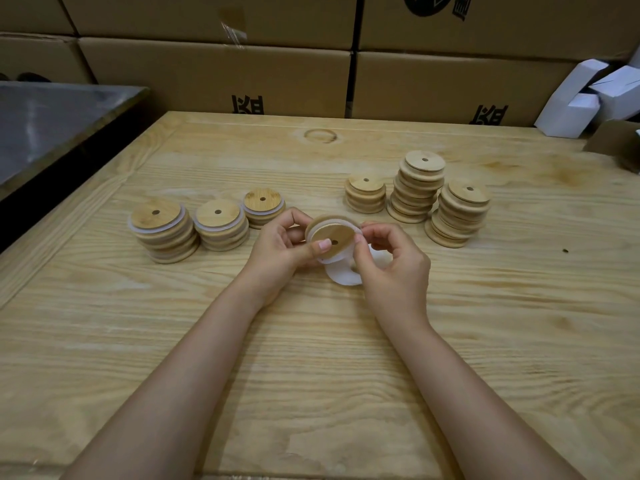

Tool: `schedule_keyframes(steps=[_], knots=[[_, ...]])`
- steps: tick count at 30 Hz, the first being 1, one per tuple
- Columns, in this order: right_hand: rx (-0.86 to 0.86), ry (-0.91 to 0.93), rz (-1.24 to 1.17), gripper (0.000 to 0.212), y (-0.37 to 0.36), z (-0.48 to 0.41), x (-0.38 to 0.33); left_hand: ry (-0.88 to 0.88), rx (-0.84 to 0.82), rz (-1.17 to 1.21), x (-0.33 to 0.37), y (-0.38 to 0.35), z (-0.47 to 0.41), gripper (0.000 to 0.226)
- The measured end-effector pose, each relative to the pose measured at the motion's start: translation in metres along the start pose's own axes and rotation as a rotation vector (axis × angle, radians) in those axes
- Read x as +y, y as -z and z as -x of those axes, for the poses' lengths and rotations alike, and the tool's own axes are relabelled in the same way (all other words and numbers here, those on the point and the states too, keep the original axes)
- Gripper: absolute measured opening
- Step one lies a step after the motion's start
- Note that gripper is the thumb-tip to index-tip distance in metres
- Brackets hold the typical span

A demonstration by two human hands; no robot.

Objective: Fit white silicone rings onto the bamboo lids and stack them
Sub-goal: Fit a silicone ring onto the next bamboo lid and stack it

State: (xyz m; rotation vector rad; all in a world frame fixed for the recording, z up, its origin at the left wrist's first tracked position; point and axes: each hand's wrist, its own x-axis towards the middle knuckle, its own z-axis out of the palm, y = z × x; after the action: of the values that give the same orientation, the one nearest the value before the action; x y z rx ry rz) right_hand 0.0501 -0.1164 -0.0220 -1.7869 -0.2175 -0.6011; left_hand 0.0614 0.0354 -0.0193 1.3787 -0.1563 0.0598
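My left hand [280, 247] grips a round bamboo lid [337, 233] with a small centre hole, thumb pressed on its face. A white silicone ring [341, 222] lies partly round the lid's rim. My right hand [389, 258] pinches that ring at the lid's right edge. Loose white rings [341, 275] lie on the table just under the hands. To the left stand three stacks of lids with white rings [166, 230] [221, 225] [264, 206]. To the right stand three stacks of bare lids [366, 194] [417, 187] [459, 213].
The work goes on over a light wooden table [311, 358]. Brown cardboard boxes [221, 74] wall off the back. A grey metal surface [52, 123] borders the left. White folded cartons [588, 98] lie at the back right.
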Motion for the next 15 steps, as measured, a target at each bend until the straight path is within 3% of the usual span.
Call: schedule_keyframes(steps=[6,15], knots=[[0.049,-0.087,-0.098,0.019,-0.0005,0.0012,-0.0041,0.021,0.001,0.061,-0.0021,-0.0011,-0.0005,0.019],[-0.025,-0.12,-0.223,0.023,-0.0002,-0.0043,0.0002,0.078,-0.066,0.159,-0.0005,0.0024,0.0004,0.023]])
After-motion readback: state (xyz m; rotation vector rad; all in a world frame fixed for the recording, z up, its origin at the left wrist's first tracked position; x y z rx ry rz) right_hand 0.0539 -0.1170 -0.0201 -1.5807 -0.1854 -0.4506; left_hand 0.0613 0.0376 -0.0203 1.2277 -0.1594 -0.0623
